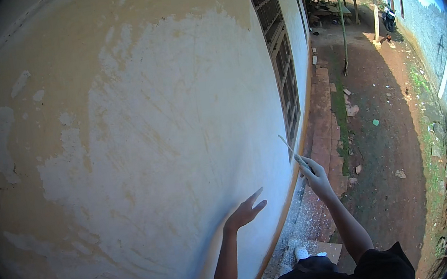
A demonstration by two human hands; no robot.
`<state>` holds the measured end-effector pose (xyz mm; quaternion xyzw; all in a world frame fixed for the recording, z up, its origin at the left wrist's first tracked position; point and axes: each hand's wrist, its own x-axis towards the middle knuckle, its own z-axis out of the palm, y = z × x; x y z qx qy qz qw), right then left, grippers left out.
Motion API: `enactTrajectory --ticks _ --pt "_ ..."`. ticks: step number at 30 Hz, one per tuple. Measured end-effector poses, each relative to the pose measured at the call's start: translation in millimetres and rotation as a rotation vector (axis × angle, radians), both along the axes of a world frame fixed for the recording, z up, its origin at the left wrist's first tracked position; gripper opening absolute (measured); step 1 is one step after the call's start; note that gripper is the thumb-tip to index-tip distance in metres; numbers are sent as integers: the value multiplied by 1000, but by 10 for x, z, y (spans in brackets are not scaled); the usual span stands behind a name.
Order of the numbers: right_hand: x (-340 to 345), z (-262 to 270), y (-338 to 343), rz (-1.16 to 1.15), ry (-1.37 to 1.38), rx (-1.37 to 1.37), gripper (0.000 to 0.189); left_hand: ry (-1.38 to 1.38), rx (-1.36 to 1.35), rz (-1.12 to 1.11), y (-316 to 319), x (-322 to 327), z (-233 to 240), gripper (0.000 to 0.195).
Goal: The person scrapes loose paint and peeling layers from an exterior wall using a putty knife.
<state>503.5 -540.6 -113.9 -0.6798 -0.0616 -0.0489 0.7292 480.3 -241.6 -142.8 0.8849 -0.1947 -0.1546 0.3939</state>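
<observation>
My right hand (316, 178) is closed around the handle of a thin-bladed hand tool (287, 145), probably a scraper. Its pale blade is seen nearly edge-on and points up and left, in front of the window's lower end; contact with the wall cannot be made out. My left hand (244, 213) holds nothing. Its thumb and fingers are spread close to the wall, though I cannot tell if they touch it. The plastered wall (169, 104) has a large whitish patch surrounded by flaking yellowish paint.
A barred wooden window (283, 65) is set in the wall. White flakes litter the walkway (314, 216) near my shoe (301, 253). Beyond runs a dirt lane (388, 152) with a slim pole (341, 28), a parked motorbike (389, 20) and a neighbouring building (418, 19).
</observation>
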Motion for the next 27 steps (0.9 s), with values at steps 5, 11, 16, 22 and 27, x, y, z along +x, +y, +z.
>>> enactTrajectory --ticks 5,11,16,22,27 --pt "-46 617 296 -34 -52 44 42 -216 -476 153 405 -705 1229 66" --pt "246 1092 476 -25 -153 -60 44 -920 -176 291 430 -1034 1475 46" --pt "655 1307 597 -99 -393 -85 45 -1513 302 495 522 -1177 1432 37" --pt "1208 1656 641 -146 -440 -35 41 -1644 685 853 697 -1158 1309 31" --pt "1830 2002 627 -286 -560 -36 38 -1474 1193 1092 442 -994 1434 33"
